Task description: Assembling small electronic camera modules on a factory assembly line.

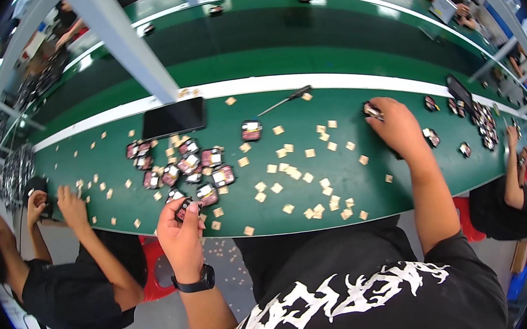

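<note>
Two hands at work over a green desk [342, 182] strewn with small parts.

Left hand [179, 234], at about seven o'clock, has its grip closed round one small dark-and-pink part [184, 208] at the near edge of a heap of like parts [187, 169]. Right hand [398, 128], out at two o'clock, pinches another small part [372, 111] in its fingertips; how tightly is hard to tell from here. Many tan square chips [306, 176] lie scattered between the hands. At twelve o'clock lie a black phone [173, 118] and a thin dark-handled tool [285, 100]. Other people's arms rest at nine and three o'clock.
</note>
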Demonstrator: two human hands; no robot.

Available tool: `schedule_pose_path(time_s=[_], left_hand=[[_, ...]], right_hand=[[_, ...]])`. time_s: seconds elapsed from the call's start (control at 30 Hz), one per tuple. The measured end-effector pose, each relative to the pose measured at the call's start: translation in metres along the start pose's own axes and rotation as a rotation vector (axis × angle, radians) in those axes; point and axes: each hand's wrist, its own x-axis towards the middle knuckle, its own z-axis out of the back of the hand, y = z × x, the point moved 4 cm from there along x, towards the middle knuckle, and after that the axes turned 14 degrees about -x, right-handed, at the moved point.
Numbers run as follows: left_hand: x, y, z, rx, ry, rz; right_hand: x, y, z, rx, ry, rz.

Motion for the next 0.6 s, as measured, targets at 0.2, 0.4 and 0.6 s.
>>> schedule_pose_path(time_s=[0.2, 0.4, 0.6], left_hand=[[0.015, -0.022, 0.049, 0.217, -0.097, -0.103], [0.039, -0.031, 0.069, 0.699, -0.1, -0.29], [0.065, -0.032, 0.077, 0.966, 0.042, -0.423]], right_hand=[[0.005, 0.005, 0.004, -0.004, 0.031, -0.012], [-0.013, 0.02, 0.021, 0.105, -0.116, 0.018], [-0.055, 0.058, 0.044, 0.374, -0.105, 0.213]])
